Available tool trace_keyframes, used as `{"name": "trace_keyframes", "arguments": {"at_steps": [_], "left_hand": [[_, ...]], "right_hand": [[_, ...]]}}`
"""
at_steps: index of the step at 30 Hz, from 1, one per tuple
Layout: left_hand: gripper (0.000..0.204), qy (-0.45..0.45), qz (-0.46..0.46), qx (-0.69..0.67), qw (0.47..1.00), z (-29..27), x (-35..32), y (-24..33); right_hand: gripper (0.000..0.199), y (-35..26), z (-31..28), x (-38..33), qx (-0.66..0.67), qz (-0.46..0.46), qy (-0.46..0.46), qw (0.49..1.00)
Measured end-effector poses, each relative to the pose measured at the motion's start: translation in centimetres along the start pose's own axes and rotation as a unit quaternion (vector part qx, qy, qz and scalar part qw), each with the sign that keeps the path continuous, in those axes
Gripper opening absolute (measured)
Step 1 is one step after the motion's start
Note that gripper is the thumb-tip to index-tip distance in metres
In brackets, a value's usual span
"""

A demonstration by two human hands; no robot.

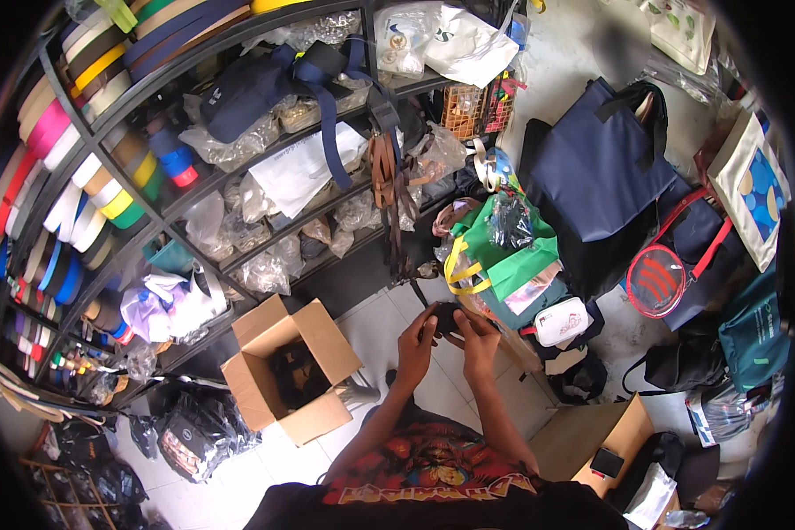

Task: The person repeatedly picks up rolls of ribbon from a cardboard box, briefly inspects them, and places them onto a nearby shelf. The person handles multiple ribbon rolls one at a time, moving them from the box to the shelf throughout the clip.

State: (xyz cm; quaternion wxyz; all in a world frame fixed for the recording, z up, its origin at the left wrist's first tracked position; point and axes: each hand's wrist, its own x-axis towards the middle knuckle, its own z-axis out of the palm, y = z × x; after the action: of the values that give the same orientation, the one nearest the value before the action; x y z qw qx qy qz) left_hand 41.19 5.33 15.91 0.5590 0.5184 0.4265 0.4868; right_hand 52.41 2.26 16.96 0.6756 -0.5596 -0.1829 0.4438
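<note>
A small black item (448,316), too dark to tell its kind, is held up in front of my body. Around its left side the fingers of my left hand (416,344) are closed, thumb on top. My right hand (476,341) grips the other side, its thumb lying across it. To the left of my hands, an open cardboard box (330,338) stands on the tiled floor with its flaps spread. Several dark pieces (297,374) lie inside it.
A black metal shelf (172,208) with webbing rolls (42,129) and plastic-wrapped goods fills the left. On the right are a green bag (523,256), a navy tote bag (605,163), a white pouch (562,322) and another cardboard box (623,433). A plastic-wrapped backpack (194,437) sits lower left.
</note>
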Motion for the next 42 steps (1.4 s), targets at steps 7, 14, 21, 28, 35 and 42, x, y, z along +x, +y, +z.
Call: {"name": "trace_keyframes", "arguments": {"at_steps": [7,14,21,28,35,42], "left_hand": [[0.028,-0.028,0.008,0.010,1.000,-1.9,8.6,0.0],[0.030,-0.023,0.084,0.086,0.992,-2.4,15.0,0.5],[0.047,0.029,0.126,0.123,0.984,-0.3,19.6,3.2],[0.049,0.007,0.026,0.088,0.996,0.2,24.2,5.5],[0.041,0.029,0.022,0.048,0.998,5.9,28.7,6.5],[0.039,0.145,0.055,0.075,0.985,9.3,30.5,5.0]], "right_hand": [[0.037,-1.1,3.1,7.9,-0.088,0.040,-0.092,0.991],[0.040,-3.6,5.9,14.6,-0.049,0.049,-0.158,0.985],[0.041,-3.8,10.4,18.7,0.032,0.002,-0.101,0.994],[0.064,-10.4,9.0,26.4,-0.099,-0.027,-0.399,0.911],[0.076,-15.7,7.1,32.8,-0.123,-0.040,-0.433,0.892],[0.068,-13.9,8.5,33.8,-0.125,-0.188,-0.278,0.934]]}}
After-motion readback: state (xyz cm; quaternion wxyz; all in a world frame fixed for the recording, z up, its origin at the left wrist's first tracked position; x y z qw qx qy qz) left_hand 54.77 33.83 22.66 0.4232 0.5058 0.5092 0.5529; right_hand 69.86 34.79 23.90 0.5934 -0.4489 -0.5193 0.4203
